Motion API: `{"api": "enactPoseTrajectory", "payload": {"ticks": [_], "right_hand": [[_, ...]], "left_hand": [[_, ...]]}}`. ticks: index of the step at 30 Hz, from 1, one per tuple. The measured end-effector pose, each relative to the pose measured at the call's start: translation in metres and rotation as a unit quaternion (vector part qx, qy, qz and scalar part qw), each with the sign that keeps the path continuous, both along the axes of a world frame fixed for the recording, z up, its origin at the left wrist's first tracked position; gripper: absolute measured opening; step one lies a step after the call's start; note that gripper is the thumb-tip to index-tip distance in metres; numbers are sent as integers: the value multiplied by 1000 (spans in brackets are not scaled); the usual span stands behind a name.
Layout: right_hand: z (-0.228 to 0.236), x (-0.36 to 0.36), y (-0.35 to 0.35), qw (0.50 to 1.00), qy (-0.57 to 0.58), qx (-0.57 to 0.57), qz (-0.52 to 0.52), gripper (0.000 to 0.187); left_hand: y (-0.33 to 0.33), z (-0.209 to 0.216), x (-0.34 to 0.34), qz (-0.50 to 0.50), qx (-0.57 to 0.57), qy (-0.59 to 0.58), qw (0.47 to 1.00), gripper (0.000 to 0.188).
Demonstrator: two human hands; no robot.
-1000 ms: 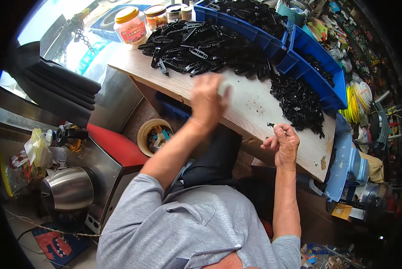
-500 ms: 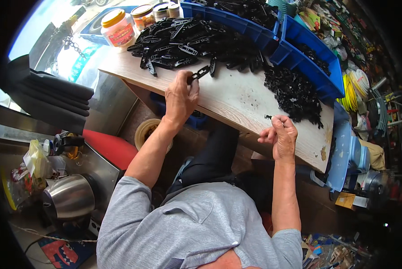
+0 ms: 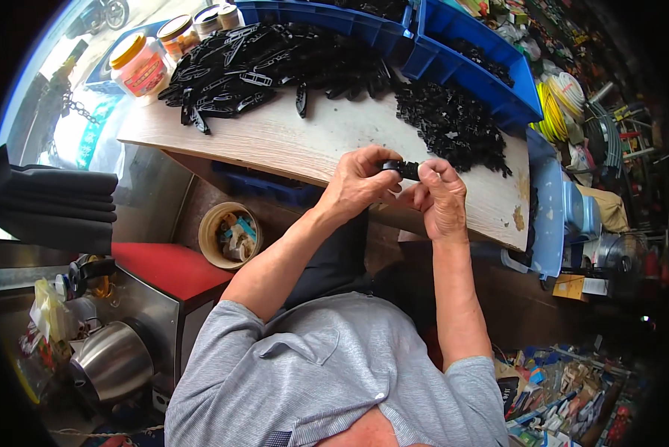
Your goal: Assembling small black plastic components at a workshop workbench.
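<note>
Over the table's front edge my two hands meet at the fingertips. My left hand [image 3: 362, 181] pinches a narrow black slotted plastic piece [image 3: 404, 168], which spans the gap between the hands. At its right end the closed fingers of my right hand [image 3: 445, 195] grip a small black plastic piece, mostly hidden by the fingertips. Whether the two pieces are joined I cannot tell. A big heap of long black slotted pieces [image 3: 275, 63] covers the table's far left. Nearer my right hand lies a heap of small black pieces [image 3: 453, 127]. One loose long piece [image 3: 301, 100] lies beside the big heap.
Blue bins [image 3: 468, 63] with black parts line the back of the pale table [image 3: 267, 138]. Lidded jars [image 3: 139, 65] stand at the far left. Below the table is a round waste bin [image 3: 209, 240]; a metal kettle [image 3: 116, 360] sits lower left.
My left hand has moved right and down with the slotted piece, away from the big heap, to meet my right hand. The view has shifted to the right.
</note>
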State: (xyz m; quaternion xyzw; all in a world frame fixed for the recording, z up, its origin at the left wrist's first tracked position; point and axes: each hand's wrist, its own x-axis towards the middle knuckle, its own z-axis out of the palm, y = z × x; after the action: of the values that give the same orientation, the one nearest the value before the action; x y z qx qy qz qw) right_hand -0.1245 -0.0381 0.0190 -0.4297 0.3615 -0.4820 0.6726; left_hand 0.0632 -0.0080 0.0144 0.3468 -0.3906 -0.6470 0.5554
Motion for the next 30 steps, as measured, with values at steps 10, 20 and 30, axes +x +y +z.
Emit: {"api": "enactPoseTrajectory", "payload": {"ticks": [10,20,30], "right_hand": [[12,4,0,998,18,62,-5,15],[16,8,-3,996,37,75,7,14],[27,14,-1,987,147,56,30,26]], "left_hand": [[-3,7,-4,-4,35,-51,998,25],[-8,19,-14,60,97,-59,992,19],[-6,13,-10,89,99,-12,991,15]]}}
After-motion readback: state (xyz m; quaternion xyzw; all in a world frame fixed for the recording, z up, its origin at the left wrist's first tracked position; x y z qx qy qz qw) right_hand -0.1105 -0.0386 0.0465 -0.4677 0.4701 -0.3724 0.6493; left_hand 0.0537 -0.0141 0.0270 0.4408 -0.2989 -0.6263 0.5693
